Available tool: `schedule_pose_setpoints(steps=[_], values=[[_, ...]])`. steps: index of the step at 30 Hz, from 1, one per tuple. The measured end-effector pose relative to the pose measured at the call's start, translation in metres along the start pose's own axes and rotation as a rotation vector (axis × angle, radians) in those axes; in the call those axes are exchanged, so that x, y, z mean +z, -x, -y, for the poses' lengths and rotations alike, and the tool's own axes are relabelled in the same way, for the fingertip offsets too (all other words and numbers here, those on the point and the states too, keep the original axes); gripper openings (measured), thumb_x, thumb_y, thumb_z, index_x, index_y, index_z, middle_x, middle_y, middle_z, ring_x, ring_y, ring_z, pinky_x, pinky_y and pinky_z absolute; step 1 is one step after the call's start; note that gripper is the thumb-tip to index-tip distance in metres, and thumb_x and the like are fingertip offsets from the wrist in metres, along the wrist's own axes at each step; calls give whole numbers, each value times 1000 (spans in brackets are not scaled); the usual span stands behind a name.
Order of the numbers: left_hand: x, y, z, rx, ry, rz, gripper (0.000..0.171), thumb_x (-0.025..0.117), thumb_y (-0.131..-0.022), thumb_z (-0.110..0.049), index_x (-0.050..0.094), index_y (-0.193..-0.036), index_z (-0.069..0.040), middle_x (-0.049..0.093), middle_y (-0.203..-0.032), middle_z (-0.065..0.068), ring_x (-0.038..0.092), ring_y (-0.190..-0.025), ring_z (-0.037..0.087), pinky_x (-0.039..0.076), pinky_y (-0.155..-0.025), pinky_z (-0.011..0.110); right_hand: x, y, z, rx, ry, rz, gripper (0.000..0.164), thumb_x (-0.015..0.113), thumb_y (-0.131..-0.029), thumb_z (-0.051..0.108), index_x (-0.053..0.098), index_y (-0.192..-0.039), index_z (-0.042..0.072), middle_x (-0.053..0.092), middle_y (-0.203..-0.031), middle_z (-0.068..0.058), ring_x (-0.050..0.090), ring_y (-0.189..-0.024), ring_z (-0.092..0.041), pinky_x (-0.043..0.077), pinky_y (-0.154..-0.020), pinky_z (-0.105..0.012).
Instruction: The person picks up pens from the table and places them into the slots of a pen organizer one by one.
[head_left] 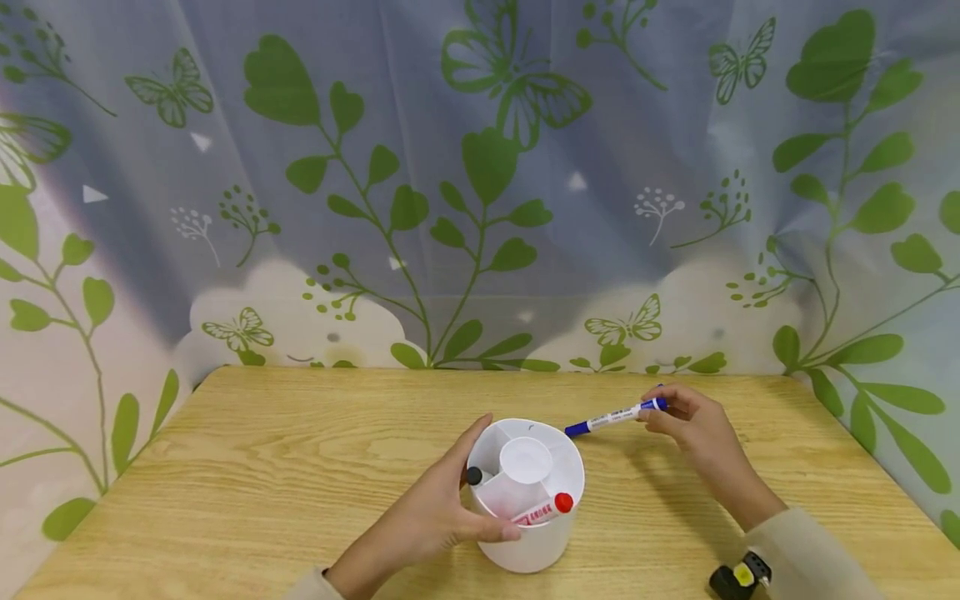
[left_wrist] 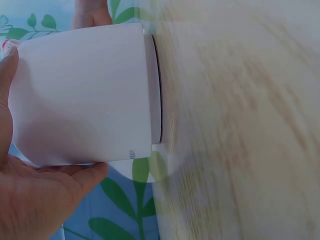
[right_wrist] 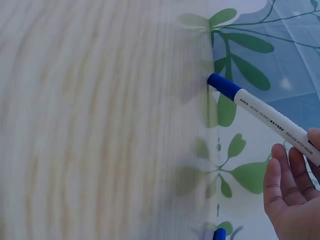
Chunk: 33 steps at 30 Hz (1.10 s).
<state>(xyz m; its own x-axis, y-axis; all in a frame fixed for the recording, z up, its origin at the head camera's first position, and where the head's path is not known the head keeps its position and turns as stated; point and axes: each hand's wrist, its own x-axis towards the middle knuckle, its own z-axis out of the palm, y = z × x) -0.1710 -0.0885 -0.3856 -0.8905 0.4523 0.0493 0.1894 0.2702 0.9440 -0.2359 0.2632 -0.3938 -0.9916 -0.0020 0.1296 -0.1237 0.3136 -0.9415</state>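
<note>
My left hand [head_left: 438, 492] grips a white round pen organizer [head_left: 525, 546] on the table, thumb over its front rim and fingers along its left side. In the left wrist view, the organizer's smooth outer wall [left_wrist: 85, 95] fills much of the picture. Inside lean a marker with a red cap [head_left: 564, 502] and one with a black cap [head_left: 475, 476]. My right hand [head_left: 701, 429] pinches a white marker with blue ends [head_left: 615, 417] by one end. Its blue cap points toward the organizer's right rim. In the right wrist view, the marker's printed barrel [right_wrist: 275, 120] slants down to the fingers.
A second blue tip [right_wrist: 219, 234] shows at the bottom edge of the right wrist view. The wooden table [head_left: 300, 433] ends at a curtain [head_left: 420, 167] printed with leaves and butterflies. A black device with a yellow patch [head_left: 741, 575] sits by the right sleeve.
</note>
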Motion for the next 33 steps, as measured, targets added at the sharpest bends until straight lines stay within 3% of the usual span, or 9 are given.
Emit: schedule_pose_setpoints(steps=[4, 9, 21, 33], values=[[-1, 0, 0, 4, -17, 5, 122, 96, -76, -25, 18, -168, -12, 57, -148, 8, 54, -138, 27, 27, -123, 65, 2, 2, 6, -19, -39, -19, 22, 70, -101, 11, 66, -117, -3, 62, -108, 9, 67, -100, 5, 61, -87, -20], [-2, -1, 0, 12, -18, 19, 121, 96, -77, -26, 17, -168, -11, 57, -150, 8, 54, -138, 27, 28, -123, 65, 3, 5, 12, -49, -120, -28, 15, 70, -101, 9, 69, -115, 5, 62, -104, 6, 70, -97, -1, 63, -87, -23], [-5, 0, 2, 5, -18, 30, 117, 94, -79, -28, 19, -168, -13, 54, -151, 9, 54, -140, 29, 34, -122, 61, 3, 15, 26, -112, -289, 8, 18, 68, -102, 7, 71, -118, 11, 63, -116, 6, 71, -98, -7, 64, -86, -28], [-9, 1, -3, 8, 39, 66, 115, 92, -82, -19, 17, -168, -8, 46, -159, 15, 50, -145, 34, 41, -121, 53, 3, 24, 39, -157, -284, 40, 33, 66, -104, 12, 66, -137, 11, 65, -125, 8, 72, -97, -7, 66, -82, -33]])
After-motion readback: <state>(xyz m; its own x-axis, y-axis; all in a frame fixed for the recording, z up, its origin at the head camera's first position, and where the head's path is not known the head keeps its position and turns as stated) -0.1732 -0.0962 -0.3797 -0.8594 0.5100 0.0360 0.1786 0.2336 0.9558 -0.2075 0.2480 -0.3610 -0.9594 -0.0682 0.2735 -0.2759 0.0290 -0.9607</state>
